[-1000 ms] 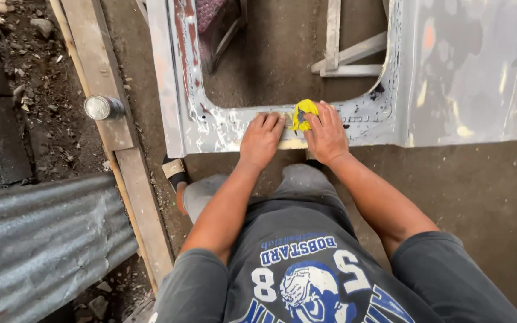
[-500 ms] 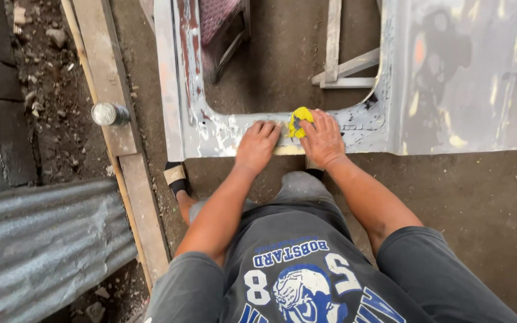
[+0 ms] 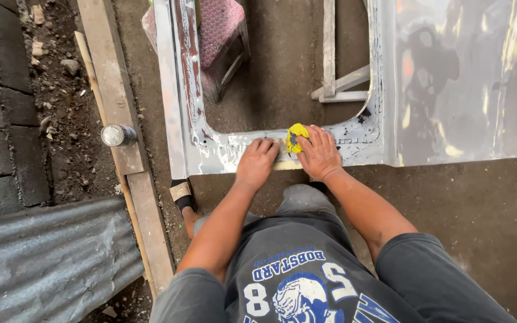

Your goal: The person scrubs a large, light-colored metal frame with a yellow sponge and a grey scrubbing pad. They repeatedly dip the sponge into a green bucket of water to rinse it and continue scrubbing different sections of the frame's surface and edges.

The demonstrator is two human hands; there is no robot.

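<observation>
A grey primed car door panel (image 3: 462,84) lies flat over the dirt floor, its window opening facing me. My left hand (image 3: 257,162) presses flat on the lower window frame (image 3: 210,149), fingers spread. Beside it my right hand (image 3: 320,154) holds a small yellow rag (image 3: 295,136) against the same frame edge. Both forearms reach forward from my lap.
A wooden plank (image 3: 115,107) runs along the left with a small metal can (image 3: 116,135) on it. Corrugated metal sheet (image 3: 49,257) lies lower left. A pink-topped stool (image 3: 219,36) and a wooden frame (image 3: 336,78) show through the window opening.
Both hands stay on the frame edge; the yellow rag has slid slightly left with my right hand. The view has shifted a little.
</observation>
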